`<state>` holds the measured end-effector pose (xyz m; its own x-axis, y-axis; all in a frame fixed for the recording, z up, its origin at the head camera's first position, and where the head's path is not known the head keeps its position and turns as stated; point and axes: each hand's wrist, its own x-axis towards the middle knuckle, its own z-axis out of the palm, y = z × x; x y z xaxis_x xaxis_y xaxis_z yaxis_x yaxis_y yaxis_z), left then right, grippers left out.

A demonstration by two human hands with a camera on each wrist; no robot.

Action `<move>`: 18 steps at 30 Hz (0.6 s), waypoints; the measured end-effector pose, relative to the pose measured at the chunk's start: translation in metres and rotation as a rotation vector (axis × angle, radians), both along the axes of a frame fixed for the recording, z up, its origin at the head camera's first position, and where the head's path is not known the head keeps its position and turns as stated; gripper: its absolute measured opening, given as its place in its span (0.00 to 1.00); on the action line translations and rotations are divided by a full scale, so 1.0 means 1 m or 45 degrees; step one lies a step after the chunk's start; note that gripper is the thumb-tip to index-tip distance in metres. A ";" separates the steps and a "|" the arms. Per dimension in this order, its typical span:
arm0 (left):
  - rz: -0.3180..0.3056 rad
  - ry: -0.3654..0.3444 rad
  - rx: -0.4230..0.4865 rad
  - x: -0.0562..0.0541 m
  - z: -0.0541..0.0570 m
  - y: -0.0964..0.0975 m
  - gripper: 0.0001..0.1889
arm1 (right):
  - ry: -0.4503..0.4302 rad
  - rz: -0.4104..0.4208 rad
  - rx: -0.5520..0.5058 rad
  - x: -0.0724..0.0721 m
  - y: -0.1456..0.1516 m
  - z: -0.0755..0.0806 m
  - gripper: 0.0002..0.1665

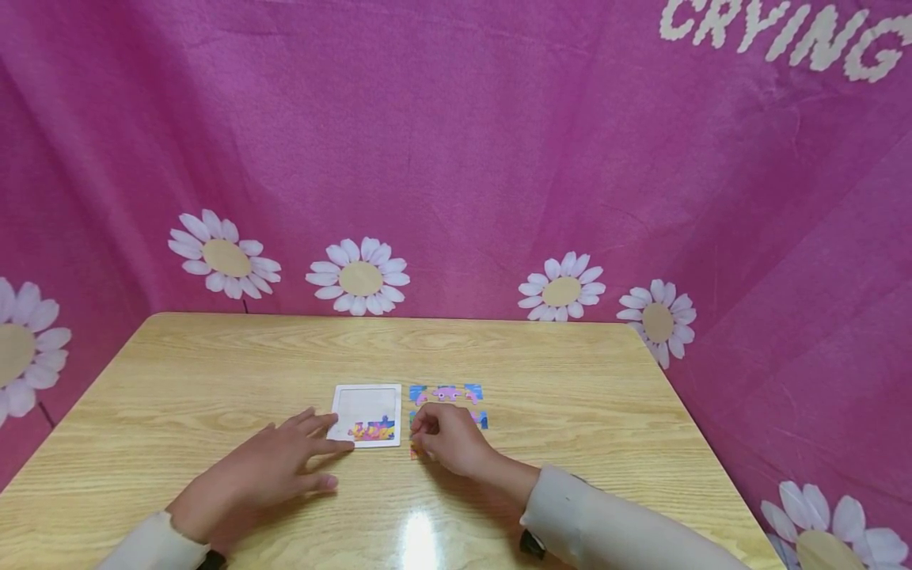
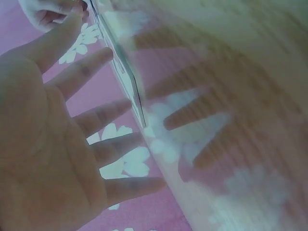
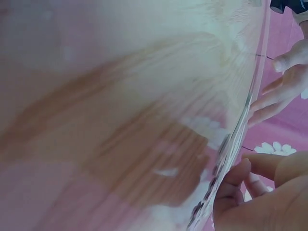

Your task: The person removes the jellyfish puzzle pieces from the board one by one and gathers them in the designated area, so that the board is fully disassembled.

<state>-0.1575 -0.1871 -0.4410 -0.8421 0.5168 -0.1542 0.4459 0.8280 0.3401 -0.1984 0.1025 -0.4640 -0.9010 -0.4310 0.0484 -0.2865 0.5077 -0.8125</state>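
A white square puzzle tray [image 1: 367,445] lies flat on the table, a few joined pink, yellow and blue pieces [image 1: 374,430] sitting in its lower right part. My left hand [image 1: 274,463] is spread out, its fingertips touching the tray's left and lower left edge. Loose puzzle pieces [image 1: 447,393] in blue and pink lie in rows to the tray's right. Over the lower rows, my right hand [image 1: 452,439] has thumb and forefinger pinched at a small puzzle piece, mostly hidden by the fingers. An orange piece [image 1: 413,452] shows just below them.
The wooden table [image 1: 541,364] has a glossy top that reflects the hands in both wrist views. Behind it and along both sides hangs a pink cloth [image 1: 456,158] printed with white daisies.
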 end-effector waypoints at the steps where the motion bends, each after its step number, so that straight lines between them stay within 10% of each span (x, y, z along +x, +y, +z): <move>1: 0.000 -0.005 0.004 0.000 0.000 0.001 0.28 | 0.006 0.006 -0.003 0.000 -0.002 0.000 0.08; 18: -0.012 -0.133 0.017 -0.004 -0.002 0.003 0.32 | 0.005 0.050 0.009 -0.007 -0.044 0.009 0.03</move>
<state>-0.1614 -0.1836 -0.4428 -0.8170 0.5271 -0.2340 0.4151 0.8191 0.3959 -0.2058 0.0584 -0.4548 -0.8832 -0.4664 0.0486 -0.3095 0.5019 -0.8077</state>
